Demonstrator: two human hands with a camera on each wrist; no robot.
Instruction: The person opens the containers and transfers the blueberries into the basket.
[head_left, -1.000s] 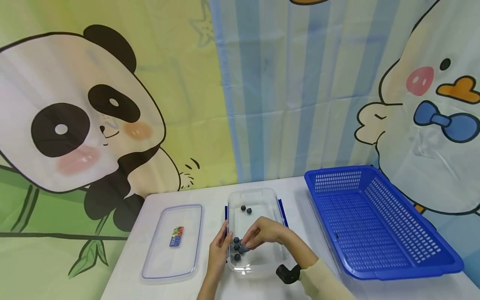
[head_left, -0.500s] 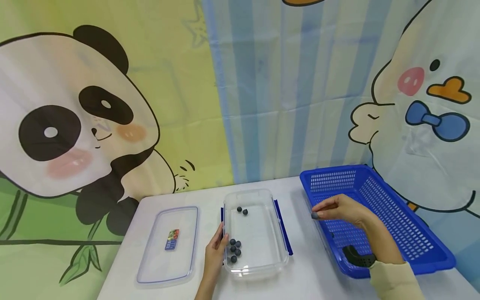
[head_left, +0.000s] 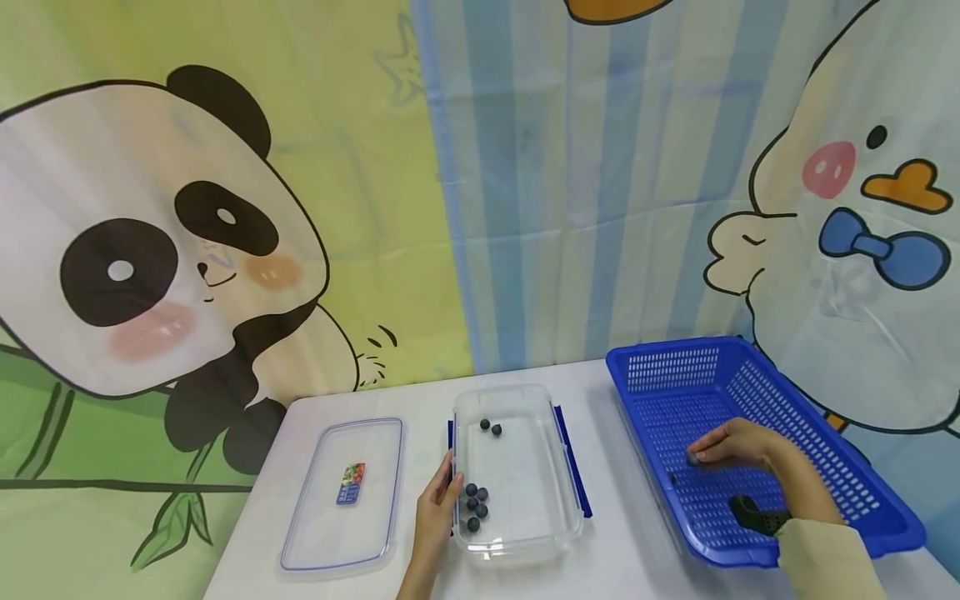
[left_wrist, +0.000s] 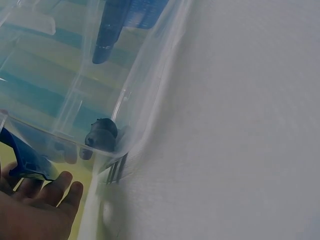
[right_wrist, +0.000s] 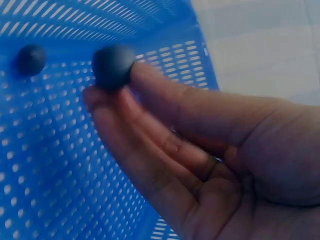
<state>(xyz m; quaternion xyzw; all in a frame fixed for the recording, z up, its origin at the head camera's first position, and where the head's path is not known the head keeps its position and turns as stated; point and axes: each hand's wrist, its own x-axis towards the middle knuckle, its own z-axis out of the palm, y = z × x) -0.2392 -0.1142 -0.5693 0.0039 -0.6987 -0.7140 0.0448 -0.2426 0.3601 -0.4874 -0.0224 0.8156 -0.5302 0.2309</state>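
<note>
My right hand (head_left: 738, 446) is over the blue plastic basket (head_left: 806, 546), pinching a blueberry (right_wrist: 114, 67) between thumb and fingertips. Another blueberry (right_wrist: 31, 60) lies inside that basket, near its wall. At the left side of a clear plastic container (head_left: 525, 542), my left hand (head_left: 435, 508) holds the edge. The left wrist view has its fingers by the dark blue side latch (left_wrist: 30, 162). Several blueberries (head_left: 473, 524) cluster in the container's near left corner. Two more blueberries (head_left: 497, 430) sit toward its far end.
A clear lid (head_left: 337, 558) with a colourful label (head_left: 350, 483) lies left of the container on the white table (head_left: 622, 533). Behind the table hangs a cartoon-printed curtain (head_left: 525, 208). A black wrist device (head_left: 753, 515) is on the right arm.
My right hand has lifted a blueberry out of the clear container and carried it right, over the blue basket. My left hand has stayed at the container's side.
</note>
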